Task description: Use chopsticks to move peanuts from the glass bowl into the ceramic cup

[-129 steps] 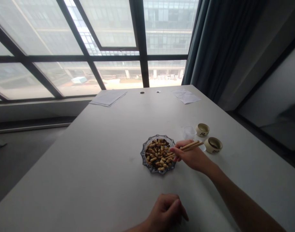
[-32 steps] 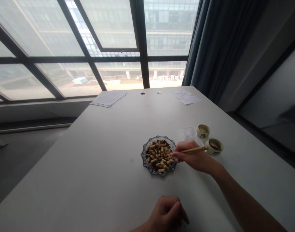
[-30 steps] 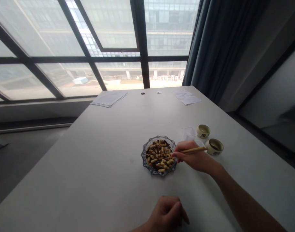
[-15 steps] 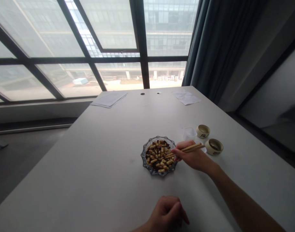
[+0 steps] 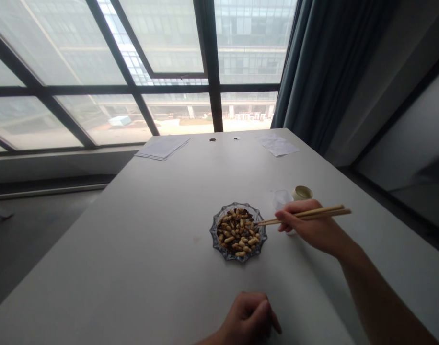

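My right hand (image 5: 307, 223) is closed around a pair of chopsticks (image 5: 322, 212), held nearly level. Their tips point left, above the right side of a scalloped glass dish (image 5: 226, 255). Peanuts in the shell (image 5: 241, 244) and small dark pieces, seed-like, fill this dish. A dark speck shows at the tips; whether they pinch it I cannot tell. Near the table's front edge rests my left hand (image 5: 250, 316), fingers curled in and holding nothing visible, apart from the dish. A clear plastic cup (image 5: 282, 198) stands just beyond my right hand, which partly covers another pale container.
Beyond the clear cup is a small tan ceramic cup (image 5: 302, 193). Paper sheets lie at the far left (image 5: 163, 147) and a crumpled paper (image 5: 277, 145) at the far right of the white table (image 5: 151, 230). Windows and a dark curtain (image 5: 313, 72) stand behind.
My right hand has moved right with the chopsticks, whose tips left the peanuts' middle for the dish's right side. It now hides the nearer ceramic cup. My left hand stays still.
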Available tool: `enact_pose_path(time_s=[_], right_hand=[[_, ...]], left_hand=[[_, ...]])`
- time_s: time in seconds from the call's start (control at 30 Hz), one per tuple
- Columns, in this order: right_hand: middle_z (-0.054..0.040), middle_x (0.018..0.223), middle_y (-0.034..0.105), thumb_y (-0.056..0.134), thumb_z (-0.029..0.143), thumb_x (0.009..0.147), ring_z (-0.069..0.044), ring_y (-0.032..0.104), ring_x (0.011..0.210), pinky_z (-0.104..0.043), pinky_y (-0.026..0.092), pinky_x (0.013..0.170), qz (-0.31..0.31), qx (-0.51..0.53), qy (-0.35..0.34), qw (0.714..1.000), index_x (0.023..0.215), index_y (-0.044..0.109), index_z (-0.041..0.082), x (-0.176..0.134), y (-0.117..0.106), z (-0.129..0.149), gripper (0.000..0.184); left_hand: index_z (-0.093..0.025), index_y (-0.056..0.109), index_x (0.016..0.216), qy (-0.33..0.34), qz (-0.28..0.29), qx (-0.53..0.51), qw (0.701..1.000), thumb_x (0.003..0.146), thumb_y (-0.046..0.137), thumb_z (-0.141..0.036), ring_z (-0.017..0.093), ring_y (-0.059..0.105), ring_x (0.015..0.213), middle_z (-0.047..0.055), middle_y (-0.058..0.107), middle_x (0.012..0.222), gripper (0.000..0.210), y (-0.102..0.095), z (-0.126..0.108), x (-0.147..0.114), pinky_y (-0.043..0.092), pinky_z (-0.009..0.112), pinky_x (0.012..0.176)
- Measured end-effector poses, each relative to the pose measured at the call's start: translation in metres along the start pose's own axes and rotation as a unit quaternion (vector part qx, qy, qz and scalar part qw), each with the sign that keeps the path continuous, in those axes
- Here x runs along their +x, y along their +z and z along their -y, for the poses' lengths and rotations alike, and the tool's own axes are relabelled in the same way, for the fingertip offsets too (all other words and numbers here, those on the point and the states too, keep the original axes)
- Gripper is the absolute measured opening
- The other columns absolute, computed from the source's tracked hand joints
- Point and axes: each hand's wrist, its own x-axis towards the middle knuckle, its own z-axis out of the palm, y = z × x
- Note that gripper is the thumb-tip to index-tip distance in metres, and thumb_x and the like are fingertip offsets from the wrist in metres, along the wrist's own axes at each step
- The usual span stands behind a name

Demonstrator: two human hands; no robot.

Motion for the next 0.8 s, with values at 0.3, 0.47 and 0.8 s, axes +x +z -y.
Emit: enact_pose_path(time_s=[0.3,0.47,0.8], right_hand=[[-0.0097,0.071,0.079,0.078,0.047,0.084,-0.029,0.079,0.064,-0.033,0.063,0.054,-0.27,-0.045,0.176,0.946,0.079,0.076,0.021,-0.023,-0.096,-0.052,0.027],[-0.0119,0.067,0.077,0.081,0.033,0.081,-0.03,0.079,0.06,-0.032,0.064,0.05,-0.265,-0.011,0.214,0.94,0.076,0.071,0.018,-0.007,-0.095,-0.084,0.019],[-0.0058,0.063,0.075,0.077,0.032,0.087,-0.025,0.078,0.062,-0.026,0.06,0.051,-0.264,-0.052,0.174,0.947,0.073,0.071,0.019,0.001,-0.082,-0.06,0.021]], left_hand=[[-0.007,0.081,0.07,-0.015,-0.003,-0.025,1.0,0.087,0.046,-0.088,0.01,0.041,0.047,0.001,0.044,0.051,0.09,0.002,-0.003,-0.001,0.03,0.023,0.049],[-0.006,0.08,0.068,-0.019,-0.005,-0.022,1.0,0.086,0.045,-0.089,0.01,0.041,0.046,0.001,0.044,0.05,0.091,0.002,0.0,-0.001,0.029,0.023,0.048],[-0.008,0.081,0.07,0.003,0.0,-0.013,1.0,0.089,0.044,-0.086,0.011,0.044,0.048,0.001,0.045,0.052,0.089,0.0,0.001,0.001,0.033,0.023,0.051]])
